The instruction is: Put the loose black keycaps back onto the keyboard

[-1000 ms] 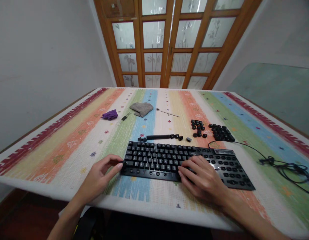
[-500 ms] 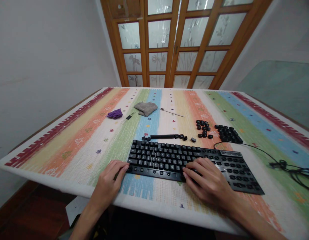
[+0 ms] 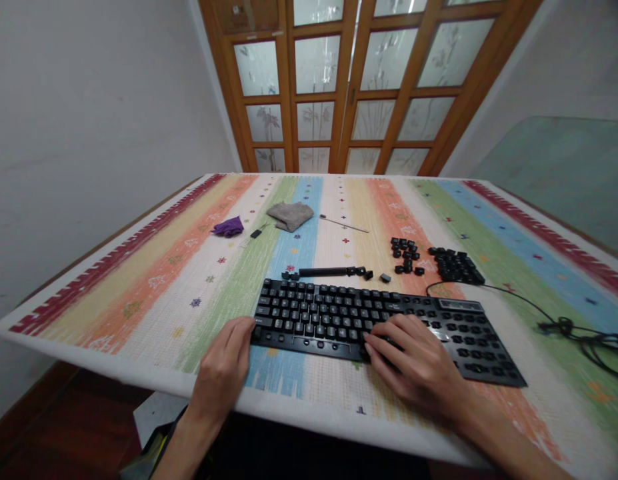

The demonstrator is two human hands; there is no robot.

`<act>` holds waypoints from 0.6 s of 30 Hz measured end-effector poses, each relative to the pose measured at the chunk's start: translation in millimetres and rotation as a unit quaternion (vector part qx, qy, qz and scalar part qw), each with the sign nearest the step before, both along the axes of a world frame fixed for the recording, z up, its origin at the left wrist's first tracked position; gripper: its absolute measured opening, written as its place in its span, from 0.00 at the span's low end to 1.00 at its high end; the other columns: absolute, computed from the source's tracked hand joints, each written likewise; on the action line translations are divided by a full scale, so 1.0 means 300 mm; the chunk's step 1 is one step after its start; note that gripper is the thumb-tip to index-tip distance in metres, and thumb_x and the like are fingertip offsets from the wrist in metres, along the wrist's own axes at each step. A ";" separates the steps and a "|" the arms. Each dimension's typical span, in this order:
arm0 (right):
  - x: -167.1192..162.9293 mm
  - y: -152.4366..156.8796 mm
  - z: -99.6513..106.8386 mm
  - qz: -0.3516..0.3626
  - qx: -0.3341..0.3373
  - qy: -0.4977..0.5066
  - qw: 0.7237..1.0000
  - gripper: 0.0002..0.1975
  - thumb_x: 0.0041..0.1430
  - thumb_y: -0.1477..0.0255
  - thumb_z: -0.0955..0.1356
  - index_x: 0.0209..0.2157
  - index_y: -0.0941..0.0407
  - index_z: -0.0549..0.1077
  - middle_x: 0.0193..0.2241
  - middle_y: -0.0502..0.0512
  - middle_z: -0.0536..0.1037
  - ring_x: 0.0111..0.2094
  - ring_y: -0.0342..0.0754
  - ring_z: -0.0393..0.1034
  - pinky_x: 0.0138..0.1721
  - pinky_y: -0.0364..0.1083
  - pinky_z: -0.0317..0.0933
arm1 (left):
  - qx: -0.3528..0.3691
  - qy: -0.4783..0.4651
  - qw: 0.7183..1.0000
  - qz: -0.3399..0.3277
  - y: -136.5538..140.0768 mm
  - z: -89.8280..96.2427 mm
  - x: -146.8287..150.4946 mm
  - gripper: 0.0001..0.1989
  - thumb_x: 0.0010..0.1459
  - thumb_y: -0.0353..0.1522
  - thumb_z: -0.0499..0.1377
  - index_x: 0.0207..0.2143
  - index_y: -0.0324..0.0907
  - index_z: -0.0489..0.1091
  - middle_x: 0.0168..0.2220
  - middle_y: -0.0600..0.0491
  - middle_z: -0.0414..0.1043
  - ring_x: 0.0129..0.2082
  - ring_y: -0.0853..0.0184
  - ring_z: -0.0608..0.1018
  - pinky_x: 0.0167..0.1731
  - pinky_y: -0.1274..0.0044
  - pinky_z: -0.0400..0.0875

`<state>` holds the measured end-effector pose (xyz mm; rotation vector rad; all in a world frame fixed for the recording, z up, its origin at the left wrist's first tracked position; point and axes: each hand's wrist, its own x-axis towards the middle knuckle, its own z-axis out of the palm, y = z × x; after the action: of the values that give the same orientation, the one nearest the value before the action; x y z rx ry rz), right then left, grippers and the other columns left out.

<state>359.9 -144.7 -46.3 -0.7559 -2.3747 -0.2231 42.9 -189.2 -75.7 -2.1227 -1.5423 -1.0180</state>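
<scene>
In front of me lies a black keyboard (image 3: 313, 313). Its main block has keycaps, while the right part shows bare key sockets and the front row has gaps. My left hand (image 3: 226, 353) is closed at the keyboard's left end, fingers together and fingertips on its corner. My right hand (image 3: 413, 357) rests over the keyboard right of the middle, fingers bent and drawn together at the front row of keys. What lies between those fingertips is hidden. Behind the keyboard lie a long space bar (image 3: 325, 272) and a few loose keycaps (image 3: 361, 271).
More loose keycaps (image 3: 406, 253) lie at the right, beside a dense group of keycaps (image 3: 459, 267). The keyboard's cable (image 3: 563, 327) runs right into a coil. Farther back are a grey cloth (image 3: 291, 215), a purple cloth (image 3: 229, 227), a thin brush (image 3: 343, 223) and a small black object (image 3: 256, 234).
My left hand has turned and its thumb has moved out of sight, with the fingers still at the keyboard's left end. The right hand stays almost in place.
</scene>
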 end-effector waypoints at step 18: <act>0.001 0.000 0.003 0.000 0.006 0.001 1.000 0.08 0.63 0.80 0.65 0.34 0.62 0.77 0.30 0.59 0.77 0.33 0.50 0.65 0.35 0.50 0.60 | -0.009 -0.058 0.998 -0.004 -0.034 0.023 0.039 0.08 0.65 0.27 0.59 0.47 0.40 0.72 0.43 0.49 0.75 0.41 0.66 0.80 0.47 0.72 0.76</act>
<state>360.1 -144.8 -45.2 -0.7510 -2.3685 -0.2362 54.4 -199.4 -68.8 -2.1169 -1.6032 -1.1528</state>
